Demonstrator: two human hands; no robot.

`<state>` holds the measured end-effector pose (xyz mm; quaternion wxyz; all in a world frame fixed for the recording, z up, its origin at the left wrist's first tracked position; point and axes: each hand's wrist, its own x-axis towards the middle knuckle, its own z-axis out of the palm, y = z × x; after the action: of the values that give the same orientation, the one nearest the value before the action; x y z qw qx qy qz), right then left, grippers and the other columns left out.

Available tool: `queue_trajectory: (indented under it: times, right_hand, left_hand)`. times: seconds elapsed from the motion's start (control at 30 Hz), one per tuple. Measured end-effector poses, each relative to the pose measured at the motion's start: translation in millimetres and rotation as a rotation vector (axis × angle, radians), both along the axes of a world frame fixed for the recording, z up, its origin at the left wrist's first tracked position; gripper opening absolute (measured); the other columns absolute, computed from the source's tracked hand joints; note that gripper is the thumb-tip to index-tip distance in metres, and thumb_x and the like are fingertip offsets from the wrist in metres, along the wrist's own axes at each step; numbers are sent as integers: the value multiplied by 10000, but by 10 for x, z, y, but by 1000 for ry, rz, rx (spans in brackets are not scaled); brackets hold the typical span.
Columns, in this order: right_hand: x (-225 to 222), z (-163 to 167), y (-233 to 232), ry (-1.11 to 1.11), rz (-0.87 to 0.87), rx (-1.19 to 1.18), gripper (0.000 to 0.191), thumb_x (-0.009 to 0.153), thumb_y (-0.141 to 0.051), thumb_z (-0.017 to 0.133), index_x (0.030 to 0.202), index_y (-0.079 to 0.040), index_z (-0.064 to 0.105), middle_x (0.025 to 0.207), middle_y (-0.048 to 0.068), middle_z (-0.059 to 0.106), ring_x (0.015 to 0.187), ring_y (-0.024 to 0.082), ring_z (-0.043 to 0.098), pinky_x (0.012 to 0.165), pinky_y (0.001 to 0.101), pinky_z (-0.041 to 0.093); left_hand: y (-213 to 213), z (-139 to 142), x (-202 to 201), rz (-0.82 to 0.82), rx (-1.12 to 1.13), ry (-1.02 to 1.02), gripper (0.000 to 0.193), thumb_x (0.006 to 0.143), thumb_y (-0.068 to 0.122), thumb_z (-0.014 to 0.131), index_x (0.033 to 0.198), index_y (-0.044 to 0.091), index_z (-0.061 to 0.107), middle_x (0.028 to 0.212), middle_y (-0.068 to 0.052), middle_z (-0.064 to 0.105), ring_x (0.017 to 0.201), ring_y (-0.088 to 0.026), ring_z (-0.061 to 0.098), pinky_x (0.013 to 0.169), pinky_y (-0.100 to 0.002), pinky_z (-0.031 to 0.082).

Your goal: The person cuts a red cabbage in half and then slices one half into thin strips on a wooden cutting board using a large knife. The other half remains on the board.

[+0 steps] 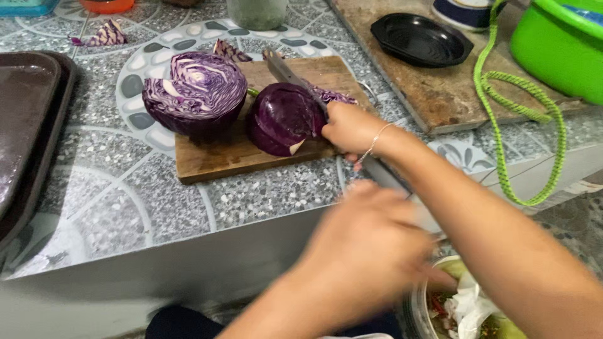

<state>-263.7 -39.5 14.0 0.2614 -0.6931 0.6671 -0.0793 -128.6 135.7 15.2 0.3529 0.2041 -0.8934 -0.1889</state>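
Gripping a long knife (295, 81) by its handle, the right hand (352, 129) is resting against a red cabbage half (282, 118) that is lying cut side down on a wooden cutting board (213, 157). The blade is running along the far side of that half. A second cabbage half (196, 94) is sitting cut side up at the board's left end, partly overhanging it. The left hand (367, 242) is hovering in front of the counter edge, blurred, so whether its fingers are spread or closed cannot be told.

The board is lying on a speckled stone counter (107, 188) patterned with pale curved lines and grey oval tiles. A dark tray (28, 125) is sitting at the left edge, and a black dish (421, 39) is resting on a larger brown board (452, 94) at the back right. A green cord (502, 125) is trailing from a green tub (559, 50) over the counter's corner. Below the counter, a bowl of scraps (471, 307) is showing.
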Motion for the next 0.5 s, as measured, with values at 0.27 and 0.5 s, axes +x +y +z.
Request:
queue_trajectory:
  times: [0.27,0.5]
  right_hand:
    - [-141,136,125,-129,-98,9,125,930,-83,544,1002,11,584,666,133,632,441,205,579,353,391,506]
    - [-50,351,535,-71,-21,-120,177,964,-89,489,923,80,518,591,167,631,402,252,645,346,401,533]
  left_hand:
    - [-994,-193,524,624,-244,65,591,855,91,683,1397,-81,521,1315,-255,554,1202,-417,543,1019,-479,462]
    - [-1777,-412,199,871,-161,-32,581,819,422,765,1133,-47,627,1238,-223,588,1187,-402,524,990,-514,451]
